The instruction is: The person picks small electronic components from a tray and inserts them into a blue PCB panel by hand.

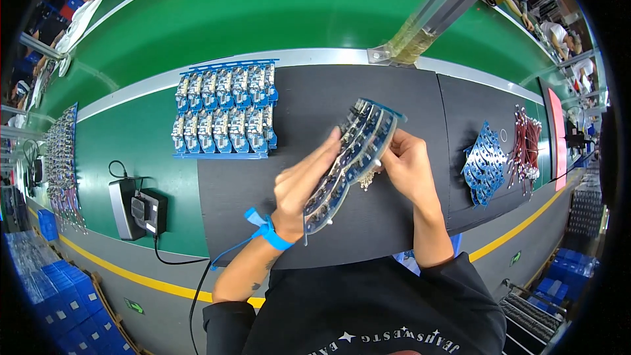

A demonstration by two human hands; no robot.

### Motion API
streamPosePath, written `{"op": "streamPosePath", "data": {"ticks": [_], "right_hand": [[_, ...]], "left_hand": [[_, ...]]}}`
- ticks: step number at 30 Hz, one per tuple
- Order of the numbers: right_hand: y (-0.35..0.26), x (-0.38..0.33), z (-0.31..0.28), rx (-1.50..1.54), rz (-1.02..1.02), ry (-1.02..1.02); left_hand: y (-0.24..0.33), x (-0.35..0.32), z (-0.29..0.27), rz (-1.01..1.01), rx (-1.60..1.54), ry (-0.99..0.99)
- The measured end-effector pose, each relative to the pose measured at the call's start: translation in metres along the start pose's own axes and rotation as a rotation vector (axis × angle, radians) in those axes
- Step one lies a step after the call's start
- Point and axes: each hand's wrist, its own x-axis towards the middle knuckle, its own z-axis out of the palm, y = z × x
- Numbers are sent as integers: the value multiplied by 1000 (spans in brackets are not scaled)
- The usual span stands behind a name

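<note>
A curved blue circuit board panel [360,151] is tilted up above the black mat, its several joined arc-shaped boards running from upper right to lower left. My left hand [299,181] grips its left side, with the fingers laid along the edge. At the upper right edge my right hand [409,164] is closed on the same panel, its fingertips partly hidden behind it. A small heap of pale little parts [367,181] shows on the mat beside the panel, partly covered by it. A blue wrist strap [269,231] with a cord circles my left wrist.
Populated blue boards [225,110] stand in two rows at the mat's back left. On the right lie fanned blue boards [485,165] and red wire bundles [526,148]. A black device [150,212] sits at left. A metal post [437,10] rises beside the green conveyor belt [296,13].
</note>
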Motion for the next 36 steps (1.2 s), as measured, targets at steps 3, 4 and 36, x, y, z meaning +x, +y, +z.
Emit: {"op": "streamPosePath", "data": {"ticks": [3, 4, 36], "right_hand": [[1, -1, 0, -92, 6, -27], [1, -1, 2, -82, -22, -39], [-1, 1, -2, 194, 39, -124]], "left_hand": [[0, 1, -5, -87, 145, 81], [0, 1, -5, -87, 144, 79], [-6, 1, 8, 135, 108, 150]]}}
